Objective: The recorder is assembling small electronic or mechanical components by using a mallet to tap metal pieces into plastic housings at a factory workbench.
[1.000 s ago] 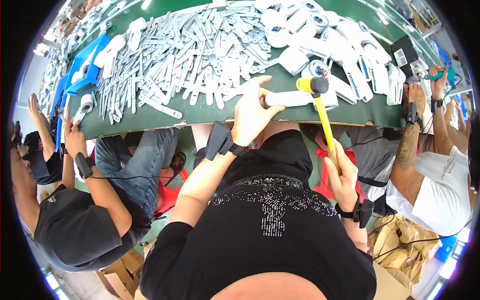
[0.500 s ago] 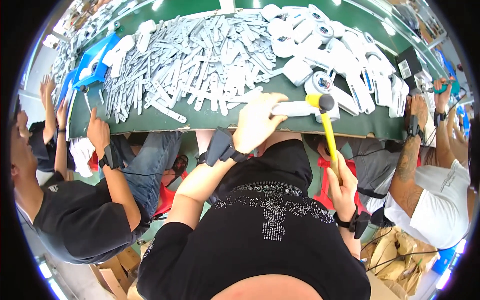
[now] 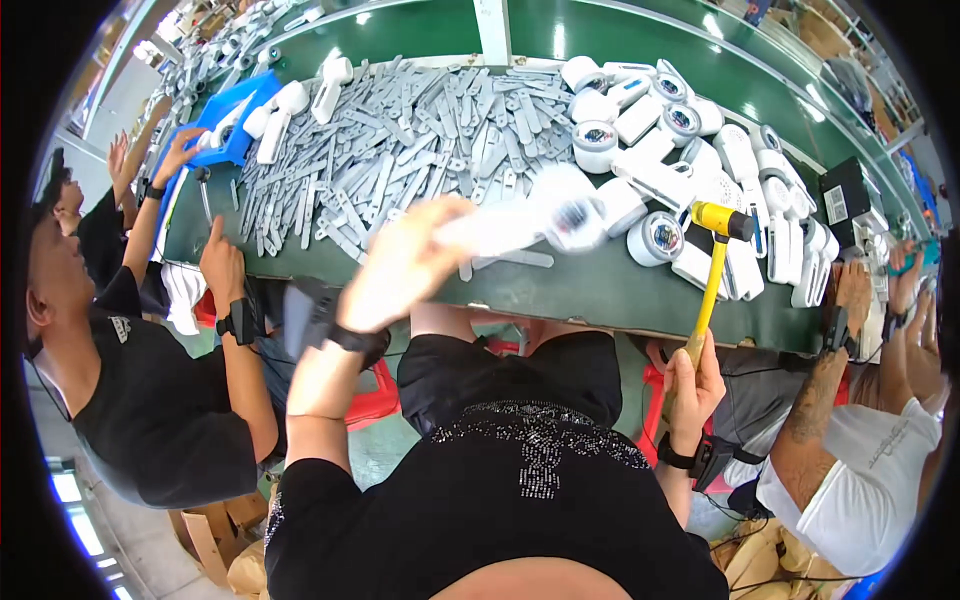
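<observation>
My left hand, blurred by motion, is closed around the handle end of a white shower head. The shower head is raised over the green table, its round end pointing right and its handle roughly level. My right hand grips the lower handle of a yellow mallet at the table's front edge. The mallet stands nearly upright, its head with a black striking face turned right, apart from the held shower head. Under and behind my left hand spreads a heap of flat grey strips.
Several more white shower heads are piled at the right of the table. A blue bin and a screwdriver-like tool are at the left. A black box stands at the far right. Co-workers sit on both sides.
My left hand has swung left with the shower head, away from the mallet. My right hand has moved the mallet slightly right. The view has shifted, showing more of the table's far side.
</observation>
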Available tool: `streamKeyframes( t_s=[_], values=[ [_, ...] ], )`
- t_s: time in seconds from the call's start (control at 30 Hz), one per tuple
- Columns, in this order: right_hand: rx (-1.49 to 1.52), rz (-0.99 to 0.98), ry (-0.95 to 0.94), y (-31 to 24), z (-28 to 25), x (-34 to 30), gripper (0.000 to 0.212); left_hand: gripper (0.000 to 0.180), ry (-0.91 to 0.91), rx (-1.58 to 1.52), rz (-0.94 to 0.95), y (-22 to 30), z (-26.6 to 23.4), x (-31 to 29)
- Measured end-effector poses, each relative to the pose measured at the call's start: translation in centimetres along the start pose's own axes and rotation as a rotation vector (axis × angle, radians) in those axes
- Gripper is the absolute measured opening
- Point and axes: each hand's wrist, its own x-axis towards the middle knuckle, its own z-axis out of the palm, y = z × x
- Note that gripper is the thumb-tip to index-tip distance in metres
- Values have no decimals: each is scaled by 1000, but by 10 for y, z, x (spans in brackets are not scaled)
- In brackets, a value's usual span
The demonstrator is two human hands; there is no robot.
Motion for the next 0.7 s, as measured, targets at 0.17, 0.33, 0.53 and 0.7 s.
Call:
streamKeyframes(
  t_s=[0.17, 0.33, 0.53, 0.7],
  values=[
    [-20, 54, -3, 14, -2, 16, 47, 44, 390, 493, -58, -58, -91, 97],
    [-62, 56, 52, 19, 0, 26, 48, 47, 296, 984, -320, -128, -147, 251],
    [64, 20, 55, 24, -1, 32, 47, 44, 362, 675, -463, -258, -196, 369],
    [-3, -5, 220, 29, -9, 36, 46, 31, 631, 866, -55, -211, -109, 358]
  ],
)
